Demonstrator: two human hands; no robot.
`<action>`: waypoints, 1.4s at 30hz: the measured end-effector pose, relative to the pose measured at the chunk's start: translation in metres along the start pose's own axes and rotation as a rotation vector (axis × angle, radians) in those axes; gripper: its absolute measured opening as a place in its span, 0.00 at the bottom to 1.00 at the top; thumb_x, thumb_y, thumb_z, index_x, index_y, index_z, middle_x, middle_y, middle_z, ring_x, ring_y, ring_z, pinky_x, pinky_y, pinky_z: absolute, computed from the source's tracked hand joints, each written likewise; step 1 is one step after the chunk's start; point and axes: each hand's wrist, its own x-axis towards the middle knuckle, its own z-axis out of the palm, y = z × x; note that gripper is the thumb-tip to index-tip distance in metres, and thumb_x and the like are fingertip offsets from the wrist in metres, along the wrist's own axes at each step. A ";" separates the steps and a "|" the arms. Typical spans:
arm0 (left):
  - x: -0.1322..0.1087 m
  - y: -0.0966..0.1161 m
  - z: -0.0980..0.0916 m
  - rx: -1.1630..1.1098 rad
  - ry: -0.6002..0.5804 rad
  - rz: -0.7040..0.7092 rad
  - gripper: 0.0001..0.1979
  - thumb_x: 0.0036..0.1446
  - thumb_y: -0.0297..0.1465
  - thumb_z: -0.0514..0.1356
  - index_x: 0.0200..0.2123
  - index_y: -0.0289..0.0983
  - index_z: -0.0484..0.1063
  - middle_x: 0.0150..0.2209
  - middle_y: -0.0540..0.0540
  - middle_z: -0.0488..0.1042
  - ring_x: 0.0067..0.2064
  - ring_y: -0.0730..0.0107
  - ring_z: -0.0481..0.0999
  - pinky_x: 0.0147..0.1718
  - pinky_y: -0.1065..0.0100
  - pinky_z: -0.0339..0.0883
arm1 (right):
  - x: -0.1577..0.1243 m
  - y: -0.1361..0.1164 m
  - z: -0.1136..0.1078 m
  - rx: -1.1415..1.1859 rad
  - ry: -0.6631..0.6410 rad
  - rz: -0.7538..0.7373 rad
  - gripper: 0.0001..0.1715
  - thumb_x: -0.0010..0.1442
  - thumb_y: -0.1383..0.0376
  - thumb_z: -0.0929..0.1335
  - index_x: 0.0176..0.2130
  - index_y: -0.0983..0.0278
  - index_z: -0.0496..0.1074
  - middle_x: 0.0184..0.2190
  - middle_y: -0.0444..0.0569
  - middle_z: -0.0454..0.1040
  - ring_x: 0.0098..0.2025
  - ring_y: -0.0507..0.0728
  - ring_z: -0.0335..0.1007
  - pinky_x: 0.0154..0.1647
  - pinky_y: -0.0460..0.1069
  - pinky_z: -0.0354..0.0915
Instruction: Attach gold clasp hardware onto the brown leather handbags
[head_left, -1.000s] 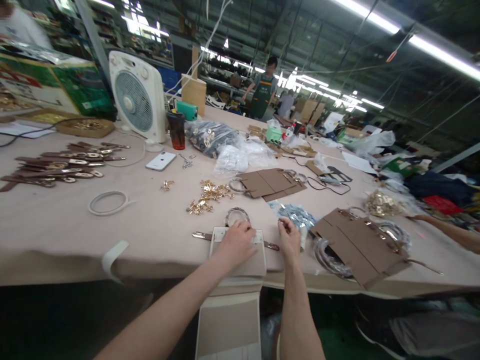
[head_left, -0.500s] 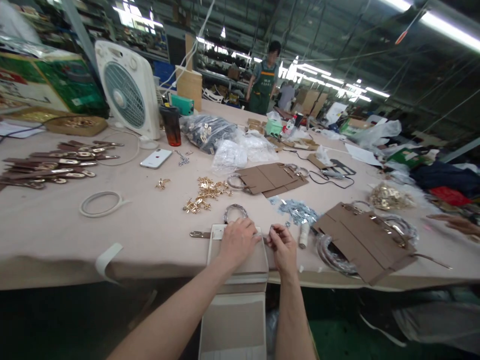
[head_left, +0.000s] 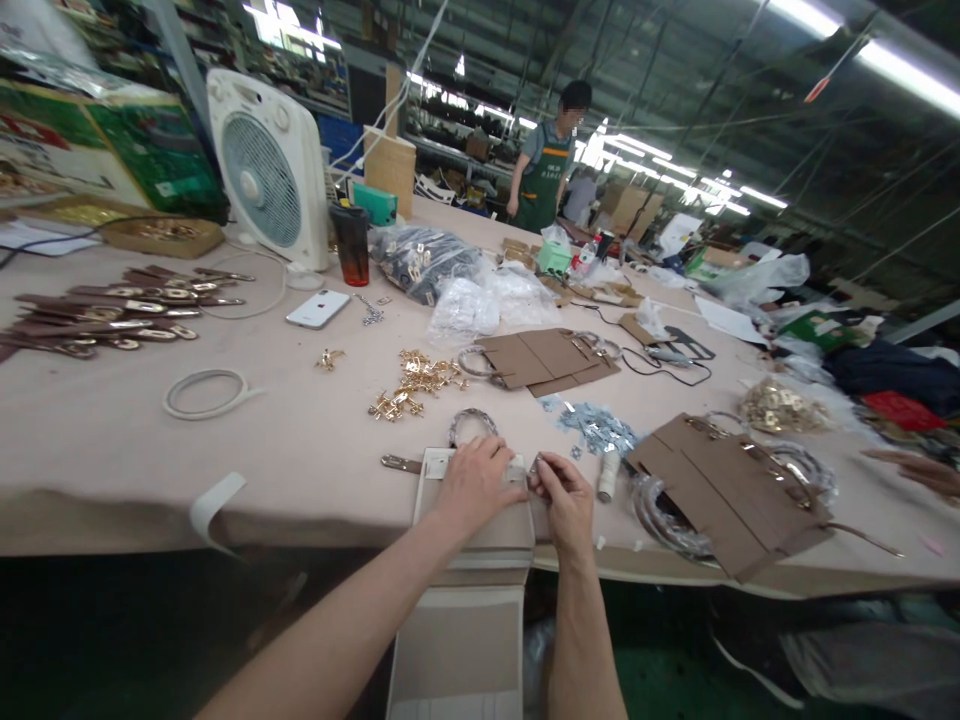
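Observation:
My left hand (head_left: 478,477) lies over the upper part of a taupe handbag panel (head_left: 469,530) with a pale border, its fingers bent toward the top edge. A ring-shaped handle (head_left: 472,418) in clear wrap stands beyond it. A brown strap (head_left: 401,464) with a metal plate sticks out at the panel's left. Just off the right edge, my right hand (head_left: 568,500) pinches a small shiny piece (head_left: 535,463), mostly hidden by the fingertips. The panel's lower flap (head_left: 457,650) hangs below the table edge.
Gold fittings (head_left: 420,378) and silvery metal plates (head_left: 600,428) lie in piles beyond my hands. A thread spool (head_left: 608,475) and brown bag parts (head_left: 731,490) are at right. Left are a tape roll (head_left: 206,393), phone (head_left: 318,308), straps (head_left: 112,310) and fan (head_left: 266,170). A co-worker (head_left: 547,160) stands behind.
My right fingertips have risen slightly beside the panel's edge. My left hand stays on the panel, its thumb a little farther right. The view has tilted slightly.

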 end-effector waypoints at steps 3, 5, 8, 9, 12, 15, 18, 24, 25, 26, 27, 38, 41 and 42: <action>0.000 -0.002 0.002 -0.006 0.001 -0.002 0.23 0.58 0.47 0.69 0.50 0.40 0.75 0.50 0.43 0.74 0.52 0.55 0.72 0.48 0.55 0.67 | -0.001 -0.003 -0.001 -0.035 -0.102 0.038 0.19 0.58 0.52 0.76 0.43 0.63 0.80 0.26 0.44 0.77 0.26 0.53 0.68 0.29 0.48 0.66; 0.000 -0.002 0.002 -0.010 -0.004 0.003 0.21 0.59 0.47 0.68 0.49 0.39 0.76 0.49 0.43 0.74 0.51 0.55 0.72 0.48 0.56 0.67 | -0.002 -0.005 0.000 -0.102 -0.140 0.053 0.19 0.57 0.52 0.75 0.42 0.63 0.81 0.27 0.45 0.78 0.25 0.52 0.67 0.27 0.48 0.65; 0.001 -0.002 0.002 -0.008 0.000 0.009 0.21 0.59 0.47 0.67 0.48 0.40 0.76 0.49 0.42 0.74 0.51 0.55 0.72 0.49 0.56 0.68 | -0.003 -0.008 0.004 -0.167 -0.134 0.041 0.18 0.57 0.52 0.75 0.40 0.63 0.82 0.31 0.46 0.80 0.28 0.54 0.71 0.29 0.48 0.68; 0.001 -0.001 0.002 -0.004 0.005 0.008 0.21 0.59 0.47 0.67 0.48 0.40 0.76 0.49 0.42 0.73 0.51 0.55 0.72 0.49 0.56 0.67 | -0.002 -0.009 0.006 -0.176 -0.137 0.033 0.17 0.57 0.53 0.75 0.40 0.62 0.82 0.32 0.47 0.81 0.30 0.55 0.73 0.32 0.49 0.69; 0.000 -0.001 0.003 0.007 0.009 -0.001 0.20 0.59 0.46 0.68 0.46 0.40 0.75 0.48 0.43 0.73 0.50 0.55 0.72 0.49 0.56 0.67 | -0.002 -0.010 0.011 -0.188 -0.146 0.029 0.16 0.57 0.53 0.75 0.39 0.62 0.82 0.35 0.49 0.83 0.35 0.57 0.77 0.39 0.50 0.72; 0.000 -0.001 0.003 0.009 -0.001 -0.007 0.19 0.58 0.45 0.69 0.46 0.40 0.75 0.48 0.43 0.73 0.50 0.55 0.71 0.48 0.56 0.67 | -0.001 -0.011 0.014 -0.207 -0.149 0.041 0.16 0.57 0.53 0.74 0.39 0.62 0.82 0.36 0.50 0.83 0.37 0.59 0.78 0.40 0.51 0.73; 0.000 -0.001 0.002 0.012 -0.006 -0.003 0.18 0.58 0.44 0.69 0.47 0.40 0.75 0.48 0.43 0.73 0.50 0.55 0.71 0.48 0.55 0.67 | 0.000 -0.010 0.014 -0.247 -0.147 0.023 0.15 0.58 0.54 0.74 0.39 0.62 0.82 0.38 0.50 0.83 0.39 0.59 0.78 0.43 0.52 0.72; 0.000 -0.001 -0.001 -0.002 -0.009 -0.007 0.17 0.60 0.42 0.67 0.47 0.40 0.75 0.49 0.43 0.74 0.51 0.54 0.72 0.49 0.55 0.67 | 0.003 -0.010 0.013 -0.384 -0.130 -0.028 0.16 0.58 0.54 0.74 0.41 0.62 0.81 0.39 0.51 0.81 0.38 0.59 0.75 0.44 0.53 0.71; 0.000 0.000 -0.001 -0.001 -0.013 -0.008 0.17 0.59 0.41 0.68 0.48 0.40 0.75 0.49 0.43 0.74 0.51 0.54 0.72 0.49 0.55 0.68 | 0.003 -0.010 0.014 -0.383 -0.129 -0.021 0.16 0.57 0.54 0.74 0.42 0.62 0.81 0.40 0.51 0.81 0.38 0.59 0.75 0.43 0.53 0.71; 0.000 0.000 -0.001 0.001 -0.016 -0.006 0.17 0.59 0.40 0.68 0.48 0.40 0.75 0.49 0.43 0.74 0.51 0.54 0.72 0.49 0.55 0.68 | 0.003 -0.010 0.014 -0.385 -0.129 -0.021 0.16 0.58 0.55 0.73 0.42 0.62 0.81 0.40 0.51 0.80 0.38 0.59 0.75 0.42 0.53 0.71; 0.000 0.000 -0.002 0.002 -0.016 -0.002 0.17 0.58 0.39 0.68 0.48 0.40 0.75 0.49 0.43 0.74 0.51 0.54 0.72 0.49 0.55 0.68 | 0.002 -0.010 0.015 -0.390 -0.127 -0.032 0.15 0.58 0.55 0.73 0.41 0.62 0.81 0.40 0.52 0.80 0.39 0.59 0.75 0.41 0.52 0.71; 0.003 0.000 0.003 -0.010 0.051 0.062 0.18 0.57 0.39 0.70 0.48 0.39 0.75 0.51 0.43 0.75 0.52 0.52 0.73 0.51 0.52 0.69 | -0.004 0.000 -0.006 0.032 0.205 -0.039 0.24 0.63 0.48 0.71 0.48 0.63 0.77 0.28 0.42 0.72 0.23 0.49 0.58 0.23 0.45 0.57; 0.003 -0.003 0.006 -0.010 0.056 0.075 0.20 0.55 0.39 0.71 0.49 0.40 0.76 0.51 0.43 0.75 0.52 0.51 0.74 0.51 0.51 0.69 | 0.014 0.006 -0.028 0.025 0.456 -0.090 0.27 0.63 0.45 0.70 0.47 0.64 0.77 0.27 0.42 0.71 0.23 0.49 0.58 0.23 0.45 0.56; 0.003 -0.003 0.006 -0.009 0.054 0.077 0.20 0.55 0.39 0.72 0.49 0.40 0.76 0.51 0.43 0.75 0.52 0.51 0.74 0.51 0.51 0.69 | 0.023 0.007 -0.035 -0.050 0.480 -0.104 0.27 0.63 0.44 0.69 0.46 0.64 0.77 0.27 0.43 0.71 0.24 0.50 0.60 0.24 0.46 0.58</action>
